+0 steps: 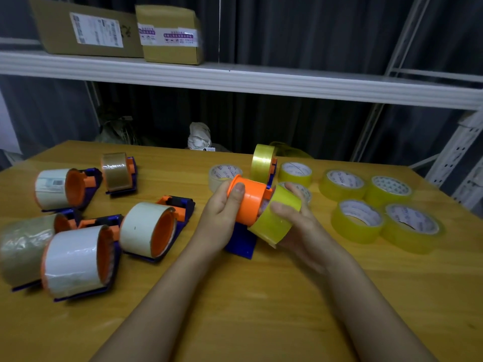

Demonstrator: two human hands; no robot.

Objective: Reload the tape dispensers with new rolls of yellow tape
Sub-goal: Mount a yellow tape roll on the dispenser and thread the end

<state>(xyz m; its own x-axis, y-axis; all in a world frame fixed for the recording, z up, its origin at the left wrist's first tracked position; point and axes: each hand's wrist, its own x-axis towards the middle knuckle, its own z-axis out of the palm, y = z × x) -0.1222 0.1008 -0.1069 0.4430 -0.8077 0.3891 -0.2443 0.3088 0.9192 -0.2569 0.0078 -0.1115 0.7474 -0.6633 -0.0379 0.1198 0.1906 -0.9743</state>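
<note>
Head view puts the yellow tape roll (274,218) in my right hand (295,226), fingers (281,207) curled over its outer face and clamped on it, just above the tabletop (261,309) at centre. It sits tilted at the right-hand end of the orange spool (248,202) of the tape dispenser (244,220); whether its core is already partly over the spool I cannot tell. My left hand (222,205) grips the spool's far end, thumb (236,194) pressed on its rim. The spool's long axis runs left to right, rising leftward, so I judge the roll must square up to that axis and slide left, toward my left hand. The dispenser's blue base (241,244) rests on the tabletop beneath. Spare yellow rolls (386,207) lie well apart to the right, one loaded dispenser (264,163) stands just behind, and several dispensers with pale rolls (78,226) lie on the left.
</note>
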